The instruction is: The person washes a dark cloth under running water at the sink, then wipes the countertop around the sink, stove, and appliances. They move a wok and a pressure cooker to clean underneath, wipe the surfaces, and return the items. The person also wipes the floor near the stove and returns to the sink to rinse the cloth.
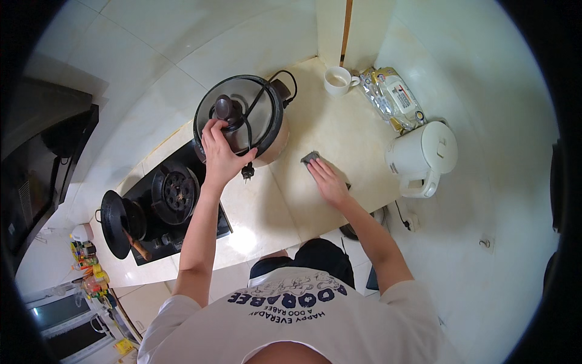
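Observation:
My left hand [221, 157] holds the near side of an electric pot [273, 148], fingertips beside the dark knob [226, 109] and thumb on the black rim. The pot's glass-and-metal lid [243, 93] is on. A black power cord [260, 98] runs across it, and its plug [247, 171] hangs over the near side. My right hand [328, 183] lies palm down with its fingers pressing a small dark grey cloth [311, 158] on the pale countertop [282, 204]. Part of the cloth is hidden under the hand.
Left of the pot is a black gas hob [176, 193] with a wok [116, 225]. Along the back and right stand a white cup [337, 81], a packet of wipes [400, 98] and a white electric kettle [420, 152]. A wall socket [412, 222] sits right of the counter.

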The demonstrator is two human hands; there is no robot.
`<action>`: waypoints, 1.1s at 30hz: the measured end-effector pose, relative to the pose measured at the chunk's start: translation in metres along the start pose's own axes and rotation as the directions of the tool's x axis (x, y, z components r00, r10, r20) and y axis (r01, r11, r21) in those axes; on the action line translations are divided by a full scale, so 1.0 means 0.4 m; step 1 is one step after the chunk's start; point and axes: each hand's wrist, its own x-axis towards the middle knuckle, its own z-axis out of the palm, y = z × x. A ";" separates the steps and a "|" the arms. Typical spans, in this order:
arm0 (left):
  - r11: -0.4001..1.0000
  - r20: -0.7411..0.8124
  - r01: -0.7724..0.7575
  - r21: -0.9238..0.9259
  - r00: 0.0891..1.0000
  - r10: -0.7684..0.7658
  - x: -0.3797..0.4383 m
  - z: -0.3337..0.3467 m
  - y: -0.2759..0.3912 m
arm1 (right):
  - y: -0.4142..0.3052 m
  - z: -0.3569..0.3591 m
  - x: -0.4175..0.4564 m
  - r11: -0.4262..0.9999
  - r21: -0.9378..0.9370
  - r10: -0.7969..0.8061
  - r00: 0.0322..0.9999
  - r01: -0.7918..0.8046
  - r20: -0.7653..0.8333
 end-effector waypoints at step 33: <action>0.982 0.302 -0.029 0.188 0.953 -0.030 -0.200 -0.147 -0.102 | 0.333 0.167 0.706 0.988 -0.076 0.133 0.991 -0.133 0.002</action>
